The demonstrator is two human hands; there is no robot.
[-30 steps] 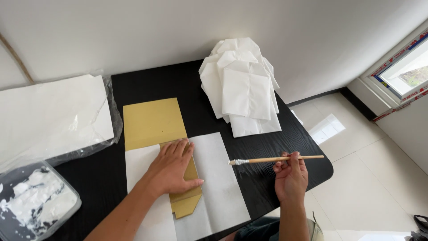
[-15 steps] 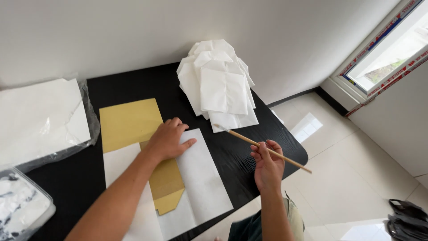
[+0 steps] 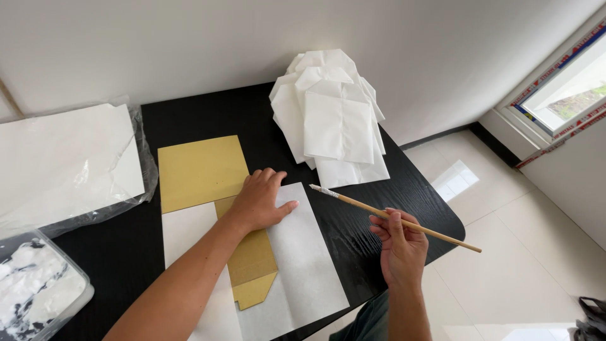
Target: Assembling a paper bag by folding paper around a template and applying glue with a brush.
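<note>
Currently, head view: black wood-grain tabletop [image 3: 189, 117] against a white wall, tiled floor [image 3: 505, 252] and window [image 3: 568, 88] to the right. Stack of folded white papers [image 3: 334, 126] at the far edge, plastic-wrapped white sheets [image 3: 63, 158] on the left, clear tub [image 3: 38, 297] front-left. Left hand [image 3: 262, 201] lies flat, fingers spread, pressing white paper [image 3: 303, 252] over gold card [image 3: 199, 170]. Right hand [image 3: 401, 243] pinches a wooden-handled brush [image 3: 391, 216], its tip just above the paper's right edge.
</note>
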